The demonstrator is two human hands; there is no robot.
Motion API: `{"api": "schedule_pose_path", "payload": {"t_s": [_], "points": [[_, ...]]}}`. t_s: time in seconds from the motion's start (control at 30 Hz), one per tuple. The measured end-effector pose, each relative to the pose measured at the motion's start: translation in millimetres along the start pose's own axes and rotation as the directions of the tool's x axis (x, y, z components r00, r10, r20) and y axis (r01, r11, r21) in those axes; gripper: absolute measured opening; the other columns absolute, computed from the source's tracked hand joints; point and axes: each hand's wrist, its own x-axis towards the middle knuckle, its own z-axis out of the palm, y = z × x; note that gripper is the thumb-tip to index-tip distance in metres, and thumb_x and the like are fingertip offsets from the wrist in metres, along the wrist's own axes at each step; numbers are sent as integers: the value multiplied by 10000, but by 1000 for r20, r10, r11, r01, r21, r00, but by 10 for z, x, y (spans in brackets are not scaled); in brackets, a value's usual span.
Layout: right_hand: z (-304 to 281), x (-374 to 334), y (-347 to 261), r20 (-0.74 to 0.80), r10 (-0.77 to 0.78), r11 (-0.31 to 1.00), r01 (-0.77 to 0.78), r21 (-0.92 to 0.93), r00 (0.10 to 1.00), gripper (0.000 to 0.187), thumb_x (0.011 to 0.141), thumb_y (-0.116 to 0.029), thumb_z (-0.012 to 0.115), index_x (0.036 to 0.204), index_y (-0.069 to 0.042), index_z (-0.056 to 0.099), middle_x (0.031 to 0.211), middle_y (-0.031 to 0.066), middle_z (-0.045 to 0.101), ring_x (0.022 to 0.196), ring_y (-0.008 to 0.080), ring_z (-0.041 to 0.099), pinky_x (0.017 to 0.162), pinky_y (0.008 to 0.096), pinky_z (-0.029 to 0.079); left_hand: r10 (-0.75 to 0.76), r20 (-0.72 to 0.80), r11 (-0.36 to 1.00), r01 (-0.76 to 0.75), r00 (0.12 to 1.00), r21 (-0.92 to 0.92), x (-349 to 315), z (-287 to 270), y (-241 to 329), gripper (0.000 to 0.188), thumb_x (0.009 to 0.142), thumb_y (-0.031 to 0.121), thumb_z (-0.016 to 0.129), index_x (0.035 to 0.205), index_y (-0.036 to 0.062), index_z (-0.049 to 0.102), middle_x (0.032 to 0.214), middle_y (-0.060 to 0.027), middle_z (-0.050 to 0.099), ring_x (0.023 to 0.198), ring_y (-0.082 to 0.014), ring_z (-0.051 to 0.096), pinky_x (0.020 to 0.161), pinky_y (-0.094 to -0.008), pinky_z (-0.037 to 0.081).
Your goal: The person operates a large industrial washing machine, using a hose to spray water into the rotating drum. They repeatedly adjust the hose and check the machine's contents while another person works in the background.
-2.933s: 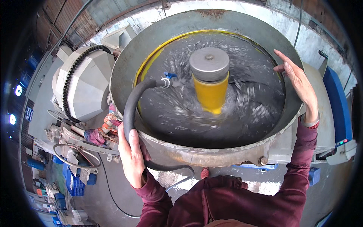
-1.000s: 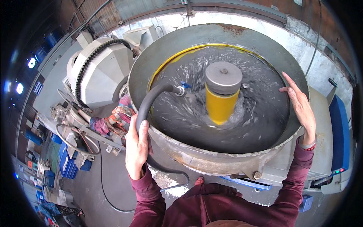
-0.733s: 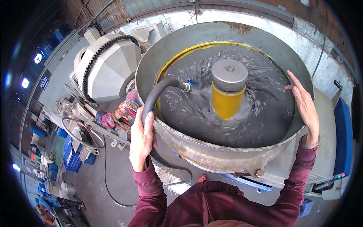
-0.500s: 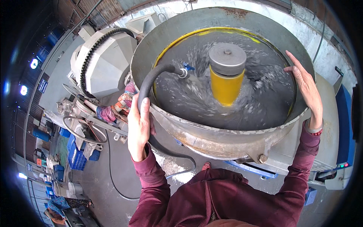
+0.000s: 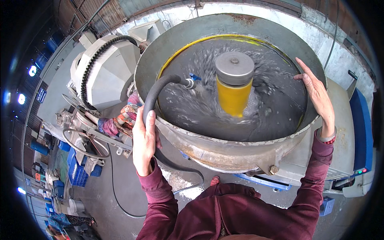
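A dark rubber hose [image 5: 151, 94] arches over the left side of a large round metal tub [image 5: 224, 154]. My left hand [image 5: 144, 141] is closed round the hose beside the tub's rim, thumb lying along it. At the hose's end, a metal fitting with a blue valve handle [image 5: 194, 77] hangs above grey, swirling contents [image 5: 184, 116]. In the middle stands a yellow column [image 5: 233, 100] with a round grey cap [image 5: 235, 66]. My right hand [image 5: 319, 96] lies over the right rim, fingers stretched and apart, its fingertips inside the tub above the contents.
A pale faceted drum machine [image 5: 108, 72] with a toothed ring stands left of the tub, with patterned cloth [image 5: 127, 118] nearby. Blue crates [image 5: 78, 172] sit farther left. The hose and a thin cable [image 5: 120, 204] trail on the floor. A blue-sided machine part [image 5: 362, 132] is at right.
The view has shifted slightly, so the tub sits a little lower and farther left. Both hands keep their places, and the contents still swirl.
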Motion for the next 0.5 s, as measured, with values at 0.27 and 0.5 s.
{"api": "schedule_pose_path", "payload": {"t_s": [0.27, 0.5], "points": [[-1, -3, -11, -4, 31, 999, -31, 25, 1000, 583, 983, -545, 324, 1432, -183, 406, 1028, 161, 663, 1090, 256, 589, 932, 368, 417, 33, 3, 999, -33, 999, 3, -16, -18, 13, 363, 1011, 292, 441, 1275, 43, 447, 485, 5, 428, 338, -76, 397, 344, -245, 325], [15, -18, -10, -10, -17, 1000, 17, 12, 1000, 577, 992, -520, 327, 1432, -156, 406, 1014, 155, 662, 1061, 240, 587, 936, 358, 407, 14, -12, 1000, -14, 1000, 13, -83, -20, 22, 362, 1005, 304, 458, 1257, 45, 460, 558, -21, 482, 349, -84, 423, 345, -252, 344]]}}
